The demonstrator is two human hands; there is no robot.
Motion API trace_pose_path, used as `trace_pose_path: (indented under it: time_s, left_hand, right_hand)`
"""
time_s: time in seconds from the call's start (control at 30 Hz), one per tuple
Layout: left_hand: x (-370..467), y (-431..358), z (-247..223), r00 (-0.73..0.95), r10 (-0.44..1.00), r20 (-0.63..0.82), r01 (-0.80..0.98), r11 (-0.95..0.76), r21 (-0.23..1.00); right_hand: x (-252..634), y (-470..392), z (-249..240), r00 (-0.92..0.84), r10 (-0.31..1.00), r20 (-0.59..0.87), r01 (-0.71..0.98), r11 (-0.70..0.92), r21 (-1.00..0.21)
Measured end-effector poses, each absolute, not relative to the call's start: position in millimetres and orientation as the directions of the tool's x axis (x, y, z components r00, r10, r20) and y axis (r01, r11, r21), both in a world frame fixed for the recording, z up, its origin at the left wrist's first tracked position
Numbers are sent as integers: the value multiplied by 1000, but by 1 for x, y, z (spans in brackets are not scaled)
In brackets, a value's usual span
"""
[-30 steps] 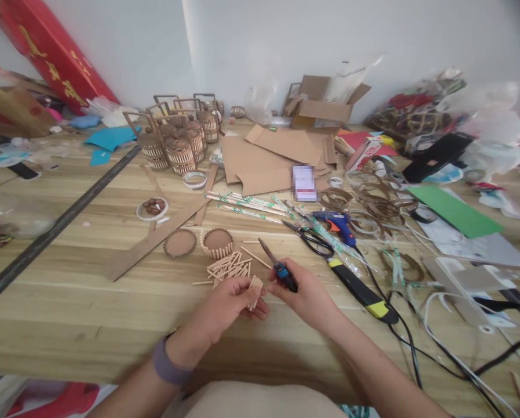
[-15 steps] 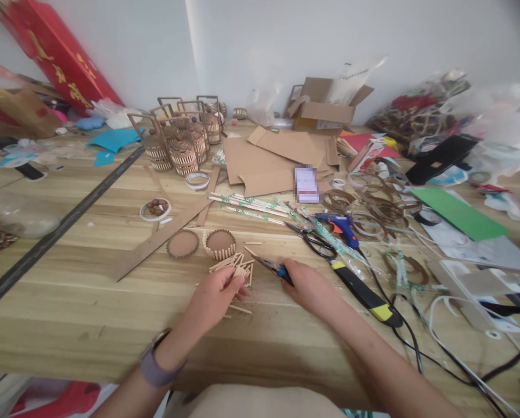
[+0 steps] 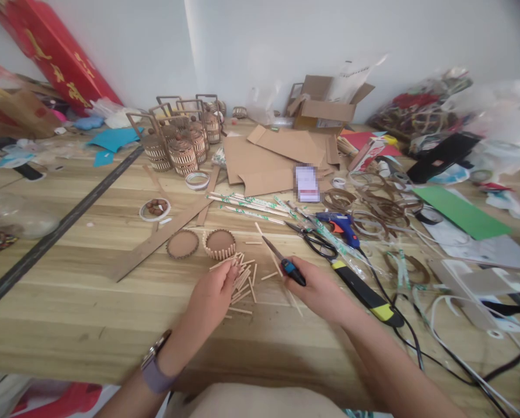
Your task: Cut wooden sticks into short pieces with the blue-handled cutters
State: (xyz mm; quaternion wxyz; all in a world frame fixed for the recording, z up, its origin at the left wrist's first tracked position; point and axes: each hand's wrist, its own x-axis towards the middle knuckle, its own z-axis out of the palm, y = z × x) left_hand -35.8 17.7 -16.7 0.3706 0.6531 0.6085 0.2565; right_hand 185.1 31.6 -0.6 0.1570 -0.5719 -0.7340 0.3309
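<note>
My right hand (image 3: 314, 287) is closed round long-nosed pliers (image 3: 291, 270) with blue and black handles, their dark jaws pointing up and to the left. A long thin wooden stick (image 3: 296, 303) runs slantwise beside the pliers and past my fingertips; whether those fingers grip it I cannot tell. My left hand (image 3: 211, 293) has thumb and fingers pinched together over a pile of short sticks (image 3: 242, 284); anything in the pinch is hidden. Just beyond lie a round base ringed with upright sticks (image 3: 219, 245) and a flat brown disc with a dark rim (image 3: 182, 244).
To the right are black scissors (image 3: 318, 245), a blue glue gun (image 3: 341, 227) with its cable, and a black-yellow handled tool (image 3: 366, 293). Farther back stand several small handled baskets (image 3: 183, 154), cardboard sheets (image 3: 268, 168), a phone (image 3: 307, 184) and a bowl of brown beads (image 3: 155, 210).
The pliers have swung to point more upward, and a long stick now shows beside them. My left hand has shifted slightly up and left, uncovering more short sticks; another lies near the pliers.
</note>
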Motion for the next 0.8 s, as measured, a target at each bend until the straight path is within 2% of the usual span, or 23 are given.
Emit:
trace_pose_path:
  time_s: [0.1, 0.17, 0.23, 0.37, 0.47, 0.53, 0.63, 0.8]
  left_hand:
    - [-36, 15, -10, 96, 993, -68, 547, 5, 837]
    - [-34, 12, -6, 122, 983, -136, 442, 69, 894]
    - [-28, 9, -5, 218, 941, -257, 300, 185, 936]
    - [-10, 5, -9, 408, 822, -397, 98, 394, 914]
    - [1, 3, -11, 486, 783, -388, -31, 459, 888]
    - [4, 3, -10, 505, 779, -370, -52, 456, 888]
    - [5, 4, -9, 506, 777, -374, -61, 465, 883]
    - [0, 6, -15, 413, 809, -418, -194, 526, 828]
  right_hand:
    - [181, 30, 4, -250, 960, -127, 606, 53, -794]
    - [175, 28, 6, -201, 969, -146, 472, -35, -881]
    - [166, 26, 7, -149, 974, -173, 311, -120, -943]
    - [149, 23, 5, -106, 975, -194, 67, -188, -980]
    - [142, 20, 2, -115, 970, -216, -15, -219, -976]
    - [141, 19, 1, -137, 957, -255, -60, -265, -962]
    - [144, 20, -3, -114, 956, -270, -8, -273, -962]
    - [154, 18, -9, -20, 997, -77, 324, -66, -944]
